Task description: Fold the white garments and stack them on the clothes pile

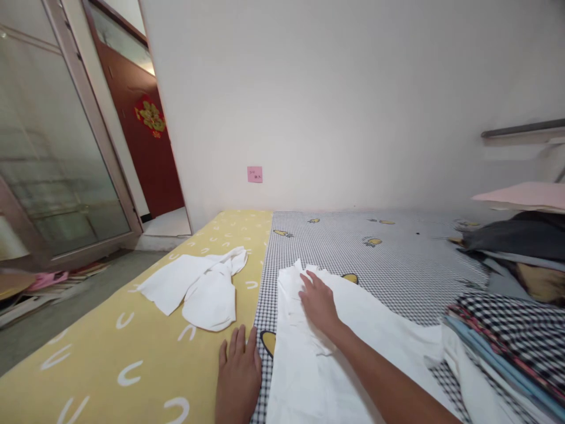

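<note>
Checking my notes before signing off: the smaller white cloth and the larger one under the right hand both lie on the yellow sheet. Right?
Not quite: the larger white cloth lies on the checked sheet, as the head view shows. The smaller white cloth does lie on the yellow sheet, and the right hand is on the larger one.
</note>
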Motion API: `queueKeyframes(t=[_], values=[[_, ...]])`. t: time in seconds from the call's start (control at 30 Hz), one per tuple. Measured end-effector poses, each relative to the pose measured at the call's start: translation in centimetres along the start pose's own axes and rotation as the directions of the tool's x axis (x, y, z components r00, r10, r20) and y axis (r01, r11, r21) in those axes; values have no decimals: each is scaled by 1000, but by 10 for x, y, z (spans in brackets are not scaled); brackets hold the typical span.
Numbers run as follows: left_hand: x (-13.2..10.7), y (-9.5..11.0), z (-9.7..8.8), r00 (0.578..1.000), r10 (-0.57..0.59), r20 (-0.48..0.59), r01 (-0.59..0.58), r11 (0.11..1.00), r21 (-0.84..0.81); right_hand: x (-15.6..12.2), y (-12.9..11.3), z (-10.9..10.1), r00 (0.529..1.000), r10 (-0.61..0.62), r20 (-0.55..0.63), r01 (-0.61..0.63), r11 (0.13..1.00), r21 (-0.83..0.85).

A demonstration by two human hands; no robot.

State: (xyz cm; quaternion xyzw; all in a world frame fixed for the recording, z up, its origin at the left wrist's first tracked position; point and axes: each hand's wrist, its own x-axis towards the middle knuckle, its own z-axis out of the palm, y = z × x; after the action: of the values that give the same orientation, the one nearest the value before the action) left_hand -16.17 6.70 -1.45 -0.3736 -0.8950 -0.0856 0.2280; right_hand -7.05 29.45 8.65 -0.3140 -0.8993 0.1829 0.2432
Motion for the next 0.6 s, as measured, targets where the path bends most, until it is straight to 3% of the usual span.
queueKeyframes(t=[0.07, 0.17, 0.33, 0.47, 0.53, 0.6], values=[[-1, -2, 4, 1000, 6, -11, -6, 1000, 16, -6, 2, 21, 993, -17, 118, 30, 994, -109], [-3, -6, 12, 999, 18, -34, -17, 999, 29, -11, 16, 51, 969, 61, 241, 3, 967, -257], [-2, -9, 19, 999, -2, -38, 3, 1000, 30, -14, 32, 80, 976, 126, 179, -73, 958, -277], [1, -8, 18, 1000, -24, -14, 24, 999, 26, -3, 28, 73, 969, 147, 200, -137, 989, -63], [3, -8, 16, 1000, -22, -6, 22, 1000, 13, 4, 28, 55, 959, 178, 222, -207, 972, 115], [6, -10, 13, 1000, -21, 9, 21, 999, -26, 4, 29, 26, 958, 233, 168, -269, 933, 240]])
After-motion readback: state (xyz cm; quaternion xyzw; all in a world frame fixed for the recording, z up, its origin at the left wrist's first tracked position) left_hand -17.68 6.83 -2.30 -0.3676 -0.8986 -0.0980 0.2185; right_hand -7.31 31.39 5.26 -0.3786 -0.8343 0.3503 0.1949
